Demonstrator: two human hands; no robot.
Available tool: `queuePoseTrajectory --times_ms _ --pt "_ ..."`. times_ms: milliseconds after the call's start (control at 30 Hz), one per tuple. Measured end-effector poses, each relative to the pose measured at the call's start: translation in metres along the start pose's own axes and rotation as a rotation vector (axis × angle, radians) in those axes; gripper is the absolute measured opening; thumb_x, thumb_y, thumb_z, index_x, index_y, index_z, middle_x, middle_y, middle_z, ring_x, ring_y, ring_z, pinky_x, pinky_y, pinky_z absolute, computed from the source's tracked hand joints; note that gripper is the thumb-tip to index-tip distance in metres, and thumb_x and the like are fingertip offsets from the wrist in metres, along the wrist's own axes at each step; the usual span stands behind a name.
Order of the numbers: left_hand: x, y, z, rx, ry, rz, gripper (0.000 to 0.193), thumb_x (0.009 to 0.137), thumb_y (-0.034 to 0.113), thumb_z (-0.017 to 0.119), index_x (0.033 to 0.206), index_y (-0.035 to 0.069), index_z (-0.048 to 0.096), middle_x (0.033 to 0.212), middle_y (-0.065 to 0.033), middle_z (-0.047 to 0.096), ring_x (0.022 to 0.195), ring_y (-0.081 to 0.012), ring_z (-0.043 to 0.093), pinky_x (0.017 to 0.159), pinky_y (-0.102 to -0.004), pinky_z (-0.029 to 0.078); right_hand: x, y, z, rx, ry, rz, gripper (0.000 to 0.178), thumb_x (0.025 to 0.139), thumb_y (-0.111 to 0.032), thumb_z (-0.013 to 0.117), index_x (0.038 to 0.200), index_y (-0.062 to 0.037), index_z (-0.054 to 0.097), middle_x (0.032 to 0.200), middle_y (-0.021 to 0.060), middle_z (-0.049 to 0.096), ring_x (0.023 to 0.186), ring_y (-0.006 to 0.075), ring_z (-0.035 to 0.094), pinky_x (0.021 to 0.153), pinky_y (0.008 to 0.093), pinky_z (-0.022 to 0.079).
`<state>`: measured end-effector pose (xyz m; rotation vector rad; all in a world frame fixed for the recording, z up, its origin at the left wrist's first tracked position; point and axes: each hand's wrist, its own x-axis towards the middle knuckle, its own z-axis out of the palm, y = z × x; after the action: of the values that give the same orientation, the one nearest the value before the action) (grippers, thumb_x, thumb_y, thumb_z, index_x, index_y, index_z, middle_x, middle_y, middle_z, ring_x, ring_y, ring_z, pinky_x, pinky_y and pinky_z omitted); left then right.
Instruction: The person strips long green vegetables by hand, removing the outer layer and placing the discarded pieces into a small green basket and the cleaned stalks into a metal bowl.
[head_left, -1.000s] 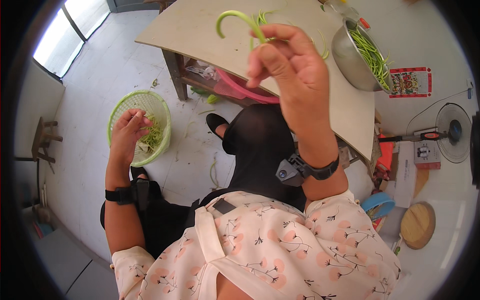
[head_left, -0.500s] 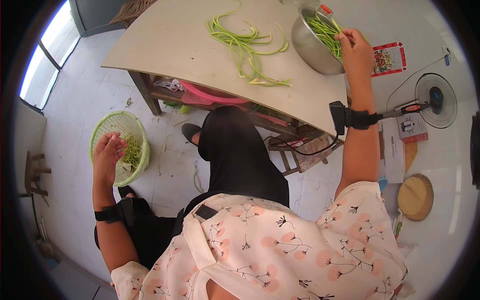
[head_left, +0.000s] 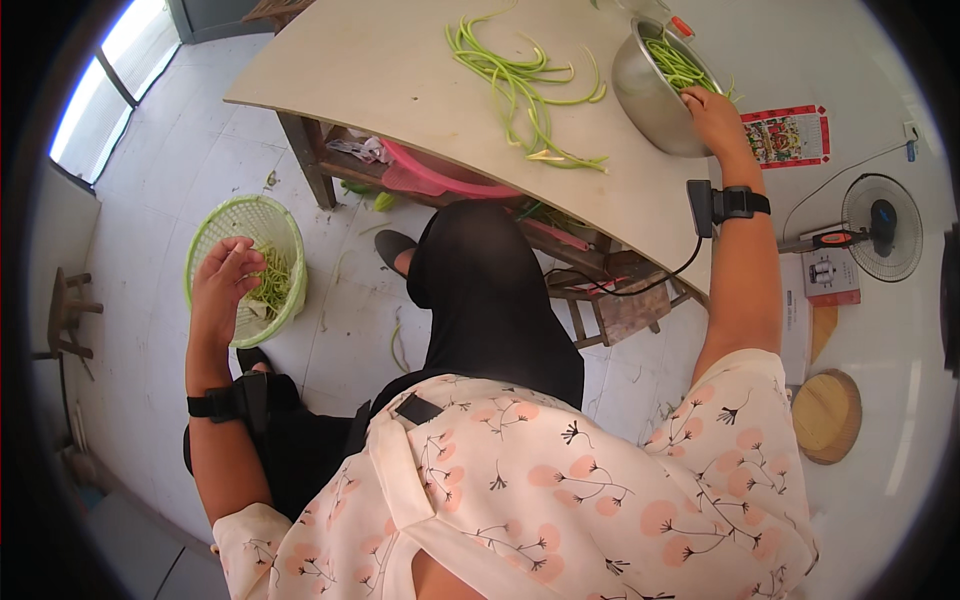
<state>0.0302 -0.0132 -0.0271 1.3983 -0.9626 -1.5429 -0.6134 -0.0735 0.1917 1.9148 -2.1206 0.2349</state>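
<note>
My right hand (head_left: 716, 122) is at the near side of a steel bowl (head_left: 640, 85), its fingers closed at the rim by the cut garlic scapes (head_left: 680, 65) inside; what it grips is hidden. Over a green plastic basket (head_left: 290, 225) on the floor, my left hand (head_left: 226, 285) is held up with curled fingers, thumb and forefinger together. Anything between them is too small to make out. Green trimmings (head_left: 272, 285) lie inside that basket. Long, uncut garlic scapes (head_left: 515, 80) spread in a loose curl on the table (head_left: 400, 75), left of the bowl.
A pink plastic basket (head_left: 450, 183) sits on the shelf under the table. Near the table's right end stands a wooden stool (head_left: 635, 312). To the right are a fan (head_left: 882, 228), a box (head_left: 832, 275) and a round wooden board (head_left: 826, 415). Scraps litter the tiled floor.
My right hand has lowered from above the bowl's scapes to its near rim. My left hand stays over the green basket, its fingers turned slightly. The whole view has shifted a little.
</note>
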Motion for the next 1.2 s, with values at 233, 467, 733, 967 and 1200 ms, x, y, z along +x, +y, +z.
queuePoseTrajectory --times_ms 233,467,733,967,1200 --pt "-0.003 0.006 0.002 0.022 -0.012 0.021 0.019 0.099 0.025 0.055 0.108 0.009 0.060 0.090 0.0014 0.063 0.087 -0.0091 0.061 0.074 -0.0226 0.047 0.000 -0.086 -0.019 0.330 0.091 -0.128 0.030 0.090 -0.028 0.061 0.111 -0.0076 0.067 0.101 0.0156 0.070 0.094 0.0281 0.067 0.081 0.0372 0.051" --pt "-0.005 0.005 0.000 0.024 -0.032 0.036 0.018 0.100 0.024 0.054 0.107 0.009 0.061 0.091 0.0009 0.064 0.086 -0.0083 0.062 0.073 -0.0219 0.049 0.005 -0.163 0.047 0.361 -0.153 -0.490 0.055 0.086 -0.039 0.066 0.120 0.0035 0.060 0.116 0.0233 0.064 0.109 0.0359 0.061 0.094 0.0397 0.047" --pt "-0.012 0.008 -0.007 0.011 -0.029 0.040 0.017 0.100 0.023 0.054 0.107 0.009 0.061 0.090 0.0014 0.064 0.085 -0.0075 0.062 0.073 -0.0214 0.049 0.033 -0.213 0.064 0.224 -0.487 -0.350 0.067 0.080 -0.049 0.070 0.119 0.0047 0.060 0.116 0.0269 0.062 0.113 0.0400 0.057 0.097 0.0423 0.045" --pt "-0.018 0.014 -0.004 0.010 -0.046 0.057 0.016 0.100 0.022 0.054 0.106 0.009 0.061 0.089 0.0011 0.065 0.085 -0.0073 0.062 0.073 -0.0214 0.048 0.048 -0.203 0.093 0.065 -0.168 -0.505 0.050 0.078 -0.038 0.072 0.104 0.0039 0.065 0.098 0.0239 0.067 0.095 0.0409 0.063 0.088 0.0455 0.049" --pt "-0.017 0.009 -0.009 -0.003 -0.062 0.072 0.016 0.100 0.021 0.054 0.107 0.009 0.060 0.089 0.0001 0.065 0.083 -0.0081 0.062 0.072 -0.0215 0.049 0.054 -0.209 0.082 0.100 -0.317 -0.404 0.043 0.079 -0.035 0.071 0.096 0.0033 0.065 0.094 0.0237 0.067 0.091 0.0406 0.064 0.081 0.0454 0.050"
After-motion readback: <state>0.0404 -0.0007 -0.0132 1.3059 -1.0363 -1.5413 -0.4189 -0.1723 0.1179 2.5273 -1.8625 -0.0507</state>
